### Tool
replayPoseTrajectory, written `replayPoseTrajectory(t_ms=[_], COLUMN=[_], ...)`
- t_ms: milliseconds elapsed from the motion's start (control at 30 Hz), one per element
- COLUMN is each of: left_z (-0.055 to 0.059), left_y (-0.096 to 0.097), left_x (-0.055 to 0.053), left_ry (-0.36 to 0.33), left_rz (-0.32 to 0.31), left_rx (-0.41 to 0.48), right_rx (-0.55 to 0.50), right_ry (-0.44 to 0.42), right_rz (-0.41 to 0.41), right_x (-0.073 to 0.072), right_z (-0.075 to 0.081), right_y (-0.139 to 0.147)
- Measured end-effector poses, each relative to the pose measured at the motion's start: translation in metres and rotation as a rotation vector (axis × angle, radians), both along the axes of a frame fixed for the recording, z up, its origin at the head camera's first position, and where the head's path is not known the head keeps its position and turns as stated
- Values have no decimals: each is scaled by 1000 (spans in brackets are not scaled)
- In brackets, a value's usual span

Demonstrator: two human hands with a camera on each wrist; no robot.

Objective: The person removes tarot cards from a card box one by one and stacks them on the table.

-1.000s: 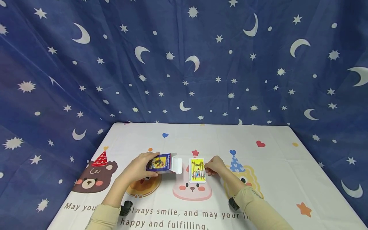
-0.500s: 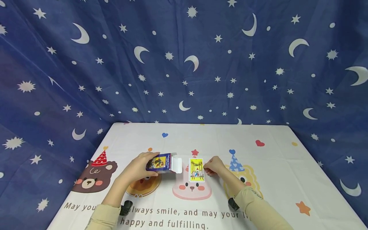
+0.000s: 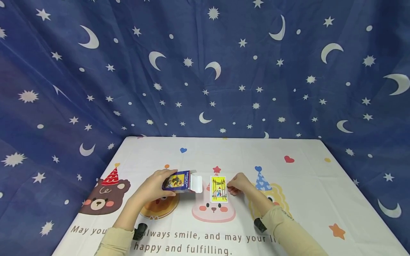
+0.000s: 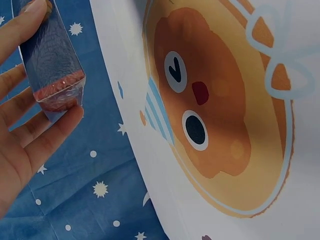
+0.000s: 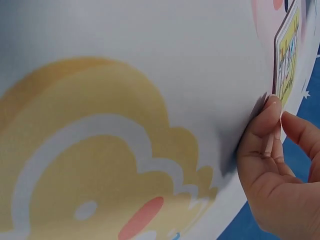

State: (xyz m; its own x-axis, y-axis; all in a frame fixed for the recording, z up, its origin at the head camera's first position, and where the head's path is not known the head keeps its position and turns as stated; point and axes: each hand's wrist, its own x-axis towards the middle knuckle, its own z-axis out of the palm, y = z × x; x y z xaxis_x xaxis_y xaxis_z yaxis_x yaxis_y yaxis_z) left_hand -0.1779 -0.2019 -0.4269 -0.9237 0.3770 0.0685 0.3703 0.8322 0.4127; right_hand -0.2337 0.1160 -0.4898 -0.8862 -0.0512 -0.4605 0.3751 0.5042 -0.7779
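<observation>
My left hand (image 3: 156,185) grips a blue tarot card box (image 3: 177,181) around its closed end, thumb and fingers on opposite sides. The box's white end flap (image 3: 196,184) stands open toward the right. In the left wrist view the box (image 4: 57,65) looks glossy and partly transparent at one end. Right of the flap lies a stack of tarot cards (image 3: 219,189), a yellow picture card on top. At the stack's right edge are the curled fingers of my right hand (image 3: 240,184). In the right wrist view, thumb and forefinger meet at the edge of the cards (image 5: 287,60).
A white tablecloth (image 3: 256,156) with printed cartoon animals, hearts and lettering covers the table. Behind it hangs a dark blue curtain (image 3: 179,81) with moons and stars. Black wrist straps (image 3: 140,231) show at both sleeves.
The stack's lower cards have been drawn in under the top card, so its edges look more even. My left hand and the box stay almost still.
</observation>
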Motion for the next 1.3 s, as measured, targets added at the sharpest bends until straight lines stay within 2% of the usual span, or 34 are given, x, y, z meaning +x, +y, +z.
replayPoseTrajectory(t_ms=[233, 433, 767, 900, 1133, 1300], left_z=[1, 1, 3, 2, 1, 2], left_y=[2, 1, 3, 3, 3, 2], left_x=[-1, -1, -3, -4, -3, -3], left_ry=[-5, -5, -8, -7, -10, -10], left_rz=[-7, -5, -6, -8, -15, -1], left_rx=[8, 4, 8, 8, 12, 8], right_rx=[-54, -141, -175, -175, -242, -254], right_ry=[-35, -87, -137, -118, -22, 26], right_rz=[-10, -24, -52, -66, -132, -165], right_x=[3, 4, 5, 4, -3, -9], right_z=[9, 16, 15, 12, 7, 7], right_y=[1, 5, 5, 5, 2, 0])
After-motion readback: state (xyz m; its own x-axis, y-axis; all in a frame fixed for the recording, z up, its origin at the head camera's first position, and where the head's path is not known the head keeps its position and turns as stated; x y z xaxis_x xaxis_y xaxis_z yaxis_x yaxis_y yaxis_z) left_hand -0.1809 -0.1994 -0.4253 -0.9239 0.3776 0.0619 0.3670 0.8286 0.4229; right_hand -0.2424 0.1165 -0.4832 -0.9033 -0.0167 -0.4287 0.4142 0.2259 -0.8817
